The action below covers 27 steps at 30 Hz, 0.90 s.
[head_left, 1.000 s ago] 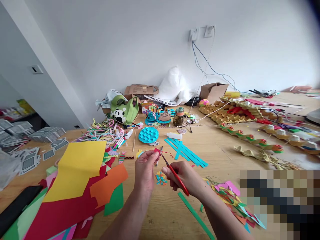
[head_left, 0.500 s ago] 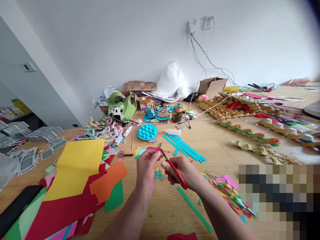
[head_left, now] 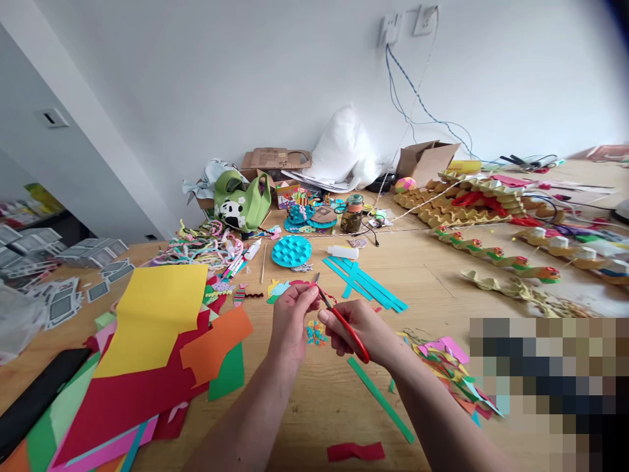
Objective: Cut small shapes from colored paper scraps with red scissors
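In my right hand is a pair of red-handled scissors, its blades pointing up and to the left. My left hand pinches a small piece of red paper between thumb and fingertips, right at the blades. Most of that paper is hidden by the fingers. Below, between the hands, lies a pile of tiny blue, orange and yellow paper bits. Just beyond the left hand are small fish-like paper cutouts. A green paper strip and a red paper scrap lie nearer to me.
Coloured paper sheets cover the left, beside a black object. Ahead are a blue scaled paper disc, a white glue bottle, blue strips and a jar. Paper scraps and egg cartons occupy the right.
The view has tilted slightly downward, so more of the red scrap at the front shows. Both hands keep nearly the same pose, scissors still at the red paper.
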Tool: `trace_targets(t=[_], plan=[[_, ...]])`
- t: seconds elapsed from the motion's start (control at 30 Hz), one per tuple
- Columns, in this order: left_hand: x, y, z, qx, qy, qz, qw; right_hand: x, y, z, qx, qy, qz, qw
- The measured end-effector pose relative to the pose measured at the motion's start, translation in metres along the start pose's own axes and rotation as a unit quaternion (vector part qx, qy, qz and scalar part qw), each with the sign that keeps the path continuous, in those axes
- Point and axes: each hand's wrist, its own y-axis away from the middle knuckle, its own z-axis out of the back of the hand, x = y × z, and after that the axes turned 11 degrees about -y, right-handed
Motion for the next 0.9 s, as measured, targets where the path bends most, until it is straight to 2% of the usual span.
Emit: trace_targets(t=[0.17, 0.27, 0.47, 0.9], plan=[[0.003, -0.005, 0.003, -0.031, -0.035, -0.012, 0.999, -0.005, -0.002, 0.001, 0.002, 0.029, 0.000, 1.000], [0.004, -0.008, 0.005, -0.031, -0.044, -0.019, 0.998, -0.009, -0.006, 0.003, -0.008, 0.054, -0.003, 0.999], [0.003, -0.012, 0.009, 0.010, -0.071, 0.009, 0.997, -0.015, -0.010, 0.008, -0.013, 0.110, 0.005, 0.994], [-0.002, -0.012, 0.013, 0.049, -0.153, -0.007, 0.987, -0.014, -0.010, 0.014, -0.008, 0.164, 0.006, 0.986]])
